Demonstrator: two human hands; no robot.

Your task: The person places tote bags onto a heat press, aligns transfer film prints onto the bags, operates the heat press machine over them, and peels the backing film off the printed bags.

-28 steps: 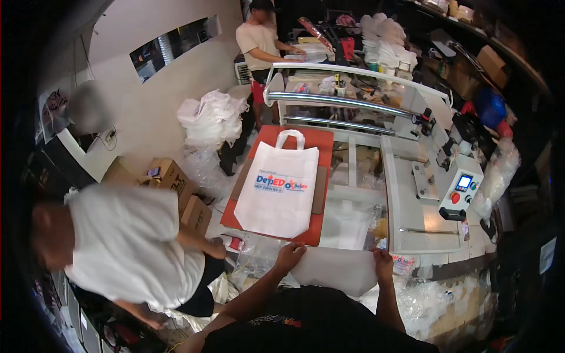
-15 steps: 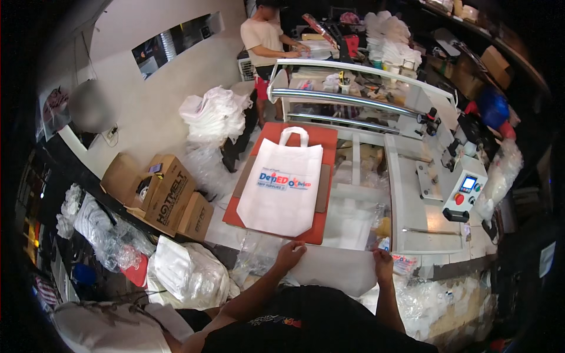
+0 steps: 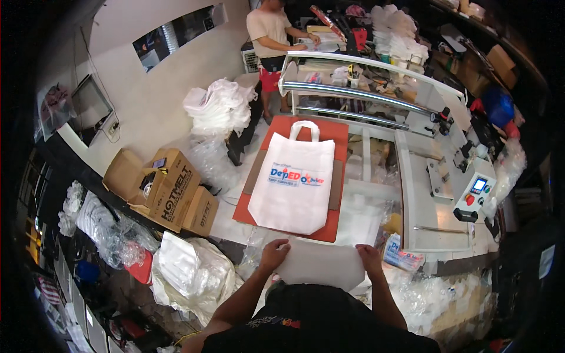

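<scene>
Between my two hands a whitish translucent sheet is stretched out, low in front of me. My left hand pinches its left corner, thumb on top. At the right corner, my right hand has its fingers closed on the same sheet. Just beyond it, a white tote bag with blue and red print lies flat, handle pointing away. The bag rests on a red-orange pad of the press. Neither hand touches the bag.
The heat press's metal frame and control box stand to the right. A printed plastic packet lies near my right hand. Cardboard boxes and white bag stacks are left. Another person stands at a far table.
Both hands have moved left with the sheet, and it now sits more squarely in front of the bag. The view has shifted slightly. The other person's arms have changed position.
</scene>
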